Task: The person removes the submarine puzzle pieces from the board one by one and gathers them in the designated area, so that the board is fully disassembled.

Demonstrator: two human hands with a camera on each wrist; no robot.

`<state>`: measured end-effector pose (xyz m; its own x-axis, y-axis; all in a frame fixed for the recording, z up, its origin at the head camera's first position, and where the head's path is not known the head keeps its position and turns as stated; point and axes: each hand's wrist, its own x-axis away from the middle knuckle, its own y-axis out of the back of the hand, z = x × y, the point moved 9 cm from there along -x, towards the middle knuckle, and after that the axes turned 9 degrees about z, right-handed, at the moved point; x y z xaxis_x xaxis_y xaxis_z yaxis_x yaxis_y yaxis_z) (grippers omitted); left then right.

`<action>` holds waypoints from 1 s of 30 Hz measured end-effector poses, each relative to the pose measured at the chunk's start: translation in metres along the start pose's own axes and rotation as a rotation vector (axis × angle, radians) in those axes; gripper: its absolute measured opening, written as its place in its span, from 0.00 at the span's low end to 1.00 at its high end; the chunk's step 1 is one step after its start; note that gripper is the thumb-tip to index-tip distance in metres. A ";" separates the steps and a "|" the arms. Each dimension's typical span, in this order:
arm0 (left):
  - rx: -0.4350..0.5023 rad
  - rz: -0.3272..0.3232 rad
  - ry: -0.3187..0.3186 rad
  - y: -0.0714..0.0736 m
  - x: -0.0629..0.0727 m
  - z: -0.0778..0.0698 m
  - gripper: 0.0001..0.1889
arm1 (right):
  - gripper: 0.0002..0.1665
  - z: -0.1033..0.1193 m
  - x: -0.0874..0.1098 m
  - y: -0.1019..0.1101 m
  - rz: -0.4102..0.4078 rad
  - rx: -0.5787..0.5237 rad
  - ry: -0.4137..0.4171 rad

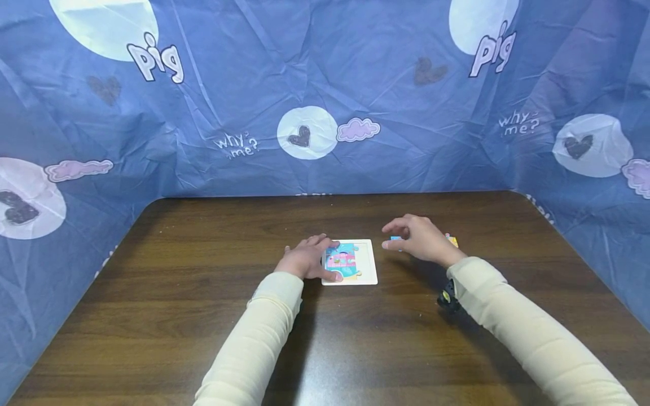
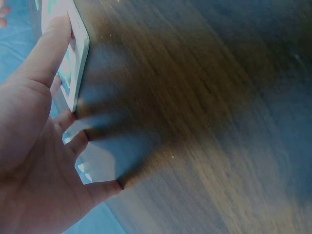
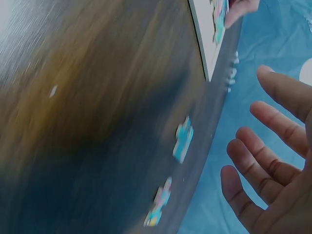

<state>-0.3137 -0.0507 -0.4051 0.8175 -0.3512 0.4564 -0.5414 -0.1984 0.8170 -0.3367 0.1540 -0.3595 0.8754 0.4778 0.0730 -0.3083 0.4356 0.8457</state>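
A white puzzle tray (image 1: 368, 265) lies on the table, its left part filled with joined jigsaw pieces (image 1: 345, 260) in blue and pink. My left hand (image 1: 307, 258) rests on the tray's left side, thumb and index finger spread over the pieces. In the left wrist view, its other fingertips (image 2: 114, 187) reach down beside the tray. My right hand (image 1: 424, 239) hovers to the right of the tray, fingers loosely bent and apart, holding nothing. Near it lie a blue jigsaw piece (image 3: 183, 141) and a multicoloured jigsaw piece (image 3: 158, 204), partly hidden behind the hand in the head view.
The brown wooden table (image 1: 203, 293) extends around the tray. A blue printed cloth (image 1: 325, 67) hangs along its back and sides. A dark device with a yellow-green mark (image 1: 448, 298) sits under the right wrist.
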 end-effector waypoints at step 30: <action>-0.002 -0.002 0.003 0.001 -0.001 0.002 0.44 | 0.19 0.037 -0.038 -0.047 0.066 0.169 -0.163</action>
<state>-0.3155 -0.0526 -0.4057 0.8189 -0.3483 0.4561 -0.5396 -0.1967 0.8186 -0.3413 0.0870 -0.3821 0.9081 0.3659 0.2037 -0.3121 0.2671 0.9117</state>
